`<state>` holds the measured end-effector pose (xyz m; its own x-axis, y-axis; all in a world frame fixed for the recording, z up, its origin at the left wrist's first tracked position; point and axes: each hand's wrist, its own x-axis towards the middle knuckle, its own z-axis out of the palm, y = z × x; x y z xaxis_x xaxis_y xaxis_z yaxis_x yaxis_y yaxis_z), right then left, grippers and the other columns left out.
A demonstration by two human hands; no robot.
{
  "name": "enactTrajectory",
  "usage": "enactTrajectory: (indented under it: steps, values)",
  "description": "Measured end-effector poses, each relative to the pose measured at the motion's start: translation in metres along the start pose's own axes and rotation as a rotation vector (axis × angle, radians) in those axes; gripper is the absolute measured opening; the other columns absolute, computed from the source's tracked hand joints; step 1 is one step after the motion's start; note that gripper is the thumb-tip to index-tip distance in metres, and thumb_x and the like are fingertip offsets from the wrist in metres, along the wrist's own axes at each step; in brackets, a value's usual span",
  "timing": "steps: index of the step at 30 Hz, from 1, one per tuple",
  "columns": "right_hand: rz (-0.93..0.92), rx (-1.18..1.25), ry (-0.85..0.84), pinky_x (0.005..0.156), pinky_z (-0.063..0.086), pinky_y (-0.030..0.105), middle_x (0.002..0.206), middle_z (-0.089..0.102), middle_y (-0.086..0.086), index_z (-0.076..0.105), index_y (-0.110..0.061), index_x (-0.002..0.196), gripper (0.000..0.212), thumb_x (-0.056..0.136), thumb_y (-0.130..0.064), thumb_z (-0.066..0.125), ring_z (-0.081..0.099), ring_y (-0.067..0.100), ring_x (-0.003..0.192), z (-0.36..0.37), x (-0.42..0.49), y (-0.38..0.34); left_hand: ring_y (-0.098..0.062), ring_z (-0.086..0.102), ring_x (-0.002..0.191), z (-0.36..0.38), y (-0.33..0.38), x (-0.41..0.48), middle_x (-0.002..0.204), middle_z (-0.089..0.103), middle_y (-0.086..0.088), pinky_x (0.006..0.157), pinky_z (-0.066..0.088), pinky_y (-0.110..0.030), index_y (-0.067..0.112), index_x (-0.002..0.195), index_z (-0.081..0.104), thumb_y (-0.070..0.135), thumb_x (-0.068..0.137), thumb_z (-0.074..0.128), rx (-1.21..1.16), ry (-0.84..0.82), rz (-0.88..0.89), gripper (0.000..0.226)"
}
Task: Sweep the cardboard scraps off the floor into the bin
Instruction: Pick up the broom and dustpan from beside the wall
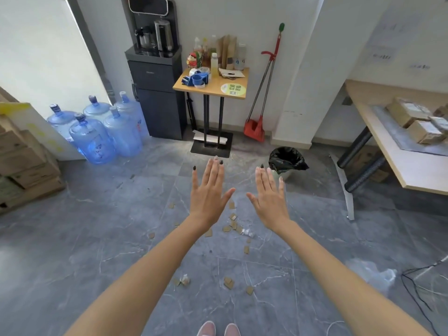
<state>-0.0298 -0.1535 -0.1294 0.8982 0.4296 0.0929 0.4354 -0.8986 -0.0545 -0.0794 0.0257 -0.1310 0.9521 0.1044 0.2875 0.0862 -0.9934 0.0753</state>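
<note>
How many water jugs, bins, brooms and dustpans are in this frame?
Blue water jugs: 5
Bin with black liner: 1
Broom: 1
Red dustpan: 1
Total: 8

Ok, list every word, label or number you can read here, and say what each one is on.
Nothing here reads clearly.
Round green sticker on the side table: large characters, too blurred to read.
Dispenser: small brand mark on the front, too small.
Water jugs: labels blurred.
Wall papers: print too faint.
Parcels on the desk: labels unreadable.
</note>
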Motion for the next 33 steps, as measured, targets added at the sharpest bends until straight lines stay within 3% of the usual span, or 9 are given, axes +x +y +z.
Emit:
enactTrajectory:
  steps: [4,11,16,33]
  values:
    - [0.013,-0.001,0.045,0.119,0.004,0.050,0.161,0.005,0.003,0.005,-0.009,0.153,0.095,0.081,-0.064,-0.022,0.000,0.020,0.149,-0.016,0.017,0.006,-0.021,0.003,0.148,-0.013,0.002,0.022,0.161,0.010,-0.009,0.118,0.006,-0.053,0.008,0.152,0.015,0.061,0.094,-0.002,0.005,0.043,0.025,0.081]
    - [0.054,0.000,0.179,0.120,0.003,0.050,0.161,0.001,0.003,0.003,-0.010,0.153,0.081,0.089,-0.059,0.000,-0.004,0.019,0.149,-0.063,0.055,0.019,-0.020,0.004,0.148,-0.045,0.010,0.080,0.161,0.010,-0.008,0.118,0.006,-0.052,0.009,0.152,0.018,0.061,0.094,0.011,0.012,0.155,0.070,0.078]
    - [0.078,-0.008,0.250,0.119,0.002,0.050,0.161,0.001,0.003,0.002,-0.010,0.153,0.074,0.095,-0.054,0.018,-0.003,0.020,0.149,-0.084,0.073,0.030,-0.020,0.000,0.148,-0.056,0.025,0.113,0.161,0.006,-0.007,0.117,0.001,-0.051,0.010,0.152,0.011,0.063,0.093,0.008,0.020,0.183,0.123,0.080]
    - [0.057,-0.024,0.260,0.118,0.001,0.050,0.161,0.001,0.002,0.002,-0.011,0.154,0.073,0.098,-0.053,0.022,-0.004,0.021,0.149,-0.097,0.157,0.106,-0.021,-0.003,0.148,-0.044,0.078,0.215,0.161,0.004,-0.008,0.118,0.002,-0.053,0.013,0.153,0.009,0.058,0.096,0.018,0.006,0.192,0.079,0.073]
